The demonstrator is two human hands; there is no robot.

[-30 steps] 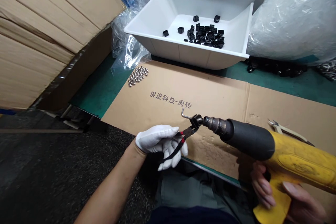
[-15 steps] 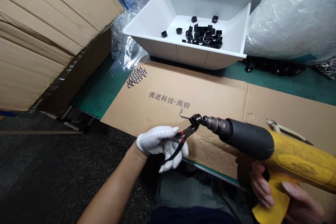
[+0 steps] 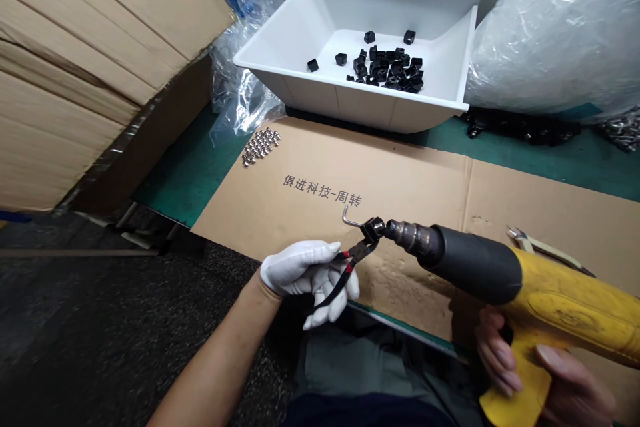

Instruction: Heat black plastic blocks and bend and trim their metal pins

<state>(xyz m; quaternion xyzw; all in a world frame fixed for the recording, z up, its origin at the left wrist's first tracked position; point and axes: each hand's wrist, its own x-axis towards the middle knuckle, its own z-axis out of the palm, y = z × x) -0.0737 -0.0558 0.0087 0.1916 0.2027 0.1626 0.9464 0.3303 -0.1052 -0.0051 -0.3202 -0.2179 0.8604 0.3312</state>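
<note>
My left hand (image 3: 305,277), in a white cotton glove, is shut around a pair of red-and-black-handled pliers (image 3: 349,267). Their jaws clamp a small black plastic part (image 3: 373,230), and a bent L-shaped steel rod (image 3: 351,219) sticks out of it. My right hand (image 3: 497,353) grips the yellow handle of a heat gun (image 3: 520,273), with some fingers hidden behind it. The gun's dark metal nozzle (image 3: 409,237) sits just right of the black part, almost touching it.
A white plastic bin (image 3: 350,107) holds several loose black parts (image 3: 393,67). Rows of small steel pieces (image 3: 261,145) lie on the cardboard sheet (image 3: 420,183), with side cutters (image 3: 543,248) at right. Plastic bags and stacked cardboard flank the bin.
The view has shifted very slightly. Both hands hold the same things, and the nozzle stays close to the black part.
</note>
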